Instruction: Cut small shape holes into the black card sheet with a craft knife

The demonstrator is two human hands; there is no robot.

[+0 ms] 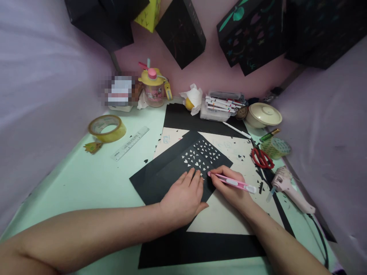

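A sheet of black card [160, 172] lies at a slant in front of me, pierced with many small star, heart and triangle holes. My left hand [185, 194] presses flat on it, fingers spread, just below the cut shapes. In my right hand [231, 187] is a pink craft knife [233, 182], held like a pen. Its tip end meets the card close to my left fingertips; the blade itself is too small to make out. Under the card is a pale board [223, 217], with larger black sheets [200, 250] beneath.
At left are a tape roll [107, 128] and a clear ruler [130, 143]. A glue gun [292, 189], red-handled scissors [262, 158] and a lidded bowl [263, 114] stand right. Behind are a bottle [154, 89] and a pen box [219, 107]. Black boxes [183, 34] hang overhead.
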